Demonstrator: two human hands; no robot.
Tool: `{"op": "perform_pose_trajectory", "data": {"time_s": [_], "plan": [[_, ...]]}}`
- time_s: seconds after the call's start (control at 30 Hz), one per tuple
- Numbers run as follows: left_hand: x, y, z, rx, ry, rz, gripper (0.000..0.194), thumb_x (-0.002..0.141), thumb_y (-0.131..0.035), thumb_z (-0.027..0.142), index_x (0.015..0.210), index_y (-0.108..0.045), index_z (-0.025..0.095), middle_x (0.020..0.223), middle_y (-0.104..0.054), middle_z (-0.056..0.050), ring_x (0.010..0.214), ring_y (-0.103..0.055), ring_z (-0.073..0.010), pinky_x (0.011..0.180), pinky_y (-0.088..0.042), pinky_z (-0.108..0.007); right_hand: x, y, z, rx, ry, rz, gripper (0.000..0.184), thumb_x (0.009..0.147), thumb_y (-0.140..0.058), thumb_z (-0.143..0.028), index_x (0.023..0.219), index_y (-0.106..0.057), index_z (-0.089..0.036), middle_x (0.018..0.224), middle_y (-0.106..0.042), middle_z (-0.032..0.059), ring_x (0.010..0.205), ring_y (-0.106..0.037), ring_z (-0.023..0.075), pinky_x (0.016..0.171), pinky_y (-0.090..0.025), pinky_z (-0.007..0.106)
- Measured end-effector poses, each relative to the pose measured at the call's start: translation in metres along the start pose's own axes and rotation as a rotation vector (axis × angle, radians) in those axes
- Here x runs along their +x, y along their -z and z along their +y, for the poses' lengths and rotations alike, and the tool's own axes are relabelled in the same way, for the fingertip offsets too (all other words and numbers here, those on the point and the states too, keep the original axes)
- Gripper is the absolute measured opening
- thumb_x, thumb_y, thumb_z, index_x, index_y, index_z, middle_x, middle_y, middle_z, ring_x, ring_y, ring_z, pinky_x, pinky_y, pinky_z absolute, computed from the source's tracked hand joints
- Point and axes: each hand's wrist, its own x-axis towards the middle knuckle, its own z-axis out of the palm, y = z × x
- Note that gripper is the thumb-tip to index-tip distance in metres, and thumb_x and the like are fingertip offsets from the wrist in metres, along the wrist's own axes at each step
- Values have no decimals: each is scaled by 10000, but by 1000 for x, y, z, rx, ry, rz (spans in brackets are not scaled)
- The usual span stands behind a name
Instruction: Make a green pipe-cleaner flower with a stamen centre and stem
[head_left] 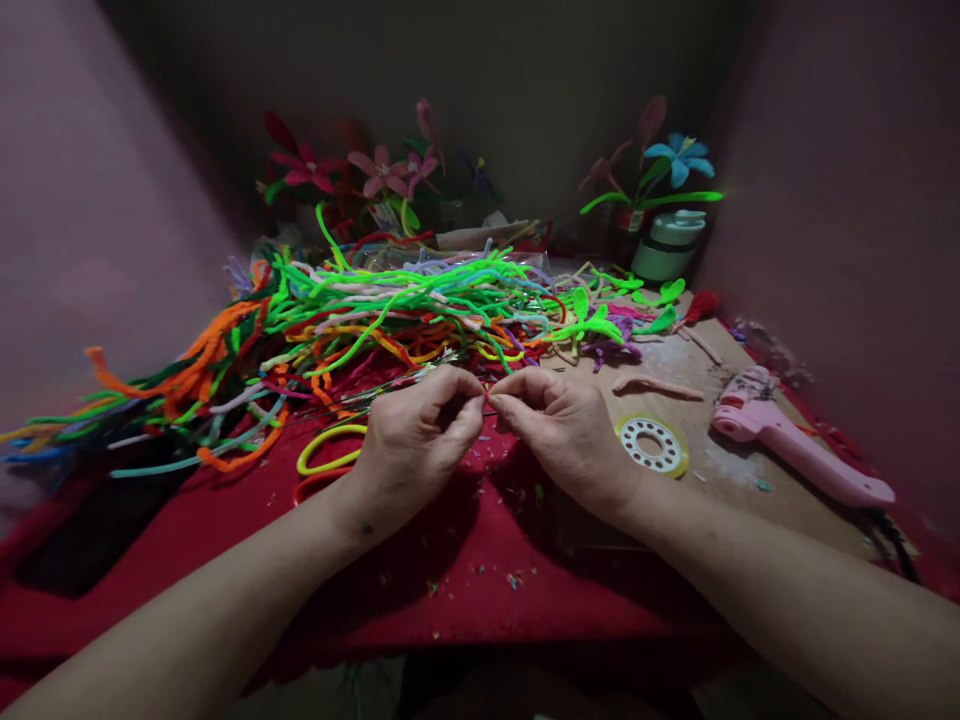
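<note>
Pinching thumb to forefinger with left hand (420, 425) and right hand (574, 430), nearly tip to tip above red tabletop (480, 590); cannot tell on what. Near left wrist, yellow loop handle (330, 433); near right, white spool (632, 444). Just beyond, heaped pipe cleaners (405, 300). Farther right, pink glue gun (806, 455).

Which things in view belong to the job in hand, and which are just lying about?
Likely the job's:
left hand and right hand, both pinching; anything held is too small to tell
fuzzy stems, piled behind
scissors
tape roll
glue gun

Probably just lying about:
lidded cup
blue flower
dark flat thing
</note>
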Motion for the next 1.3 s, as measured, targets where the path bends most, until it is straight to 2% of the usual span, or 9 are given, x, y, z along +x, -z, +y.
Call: {"op": "perform_pose_trajectory", "data": {"time_s": [0.23, 0.4, 0.47, 0.53, 0.63, 0.73, 0.8, 1.0, 1.3], "plan": [[10, 4, 9, -784, 638, -221, 77, 724, -590, 220, 735, -549, 156, 589, -563, 25, 383, -419, -57, 315, -367, -165, -3, 2, -4, -232, 226, 77, 113, 772, -535, -108, 742, -637, -145, 632, -642, 6, 560, -561, 99, 564, -425, 213], [14, 6, -5, -1139, 837, -466, 166, 695, -508, 124, 533, -475, 143, 454, -373, 52, 333, -287, -25, 269, -260, -127, -8, 4, -4, -386, 428, 37, 141, 778, -500, -119, 701, -606, -170, 635, -612, 31, 611, -545, 131, 615, -419, 257], [15, 7, -8, -1126, 841, -547, 184, 713, -496, 137, 531, -468, 145, 440, -356, 53, 331, -277, -27, 268, -244, -127, -6, 5, -5, -310, 358, -3, 132, 774, -506, -134, 700, -608, -173, 638, -607, 31, 614, -536, 133, 623, -416, 267], [14, 10, -7, -1003, 744, -520, 108, 760, -497, 187, 661, -517, 150, 483, -440, 41, 344, -345, -46, 280, -291, -145, -2, 6, -5, -88, 134, -41, 113, 772, -521, -156, 704, -610, -169, 616, -600, 15, 576, -526, 120, 586, -416, 256], [13, 14, -3, -594, 331, -283, 124, 803, -517, 219, 913, -551, 170, 714, -597, -15, 555, -554, -105, 466, -471, -213, 5, 7, -2, 307, -222, -122, 125, 751, -574, -213, 643, -592, -152, 524, -566, -15, 468, -476, 91, 481, -379, 225], [12, 16, -3, -133, -150, -163, 117, 811, -530, 175, 908, -594, 171, 924, -615, -61, 836, -588, -141, 729, -490, -262, 9, 7, 0, 527, -370, -184, 172, 713, -616, -220, 569, -566, -141, 465, -544, -29, 404, -428, 67, 418, -324, 203], [11, 15, -5, 33, -320, -162, 82, 824, -519, 168, 851, -597, 162, 909, -614, -65, 836, -580, -137, 742, -477, -259, 9, 8, 0, 581, -429, -223, 176, 698, -626, -208, 551, -559, -138, 446, -541, -33, 388, -424, 62, 406, -312, 197], [11, 12, -14, 212, -452, -169, 111, 857, -461, 149, 790, -548, 135, 737, -575, -47, 681, -535, -119, 632, -443, -236, 8, 9, -2, 602, -507, -286, 149, 695, -647, -235, 602, -588, -135, 462, -567, -34, 385, -454, 61, 415, -320, 195], [8, 18, -19, 319, -561, -248, 85, 853, -448, 136, 856, -532, 138, 772, -571, -48, 695, -536, -127, 626, -442, -236, 13, 15, -1, 525, -436, -378, 123, 710, -617, -196, 605, -600, -134, 471, -565, -30, 428, -455, 64, 479, -336, 209]]}}
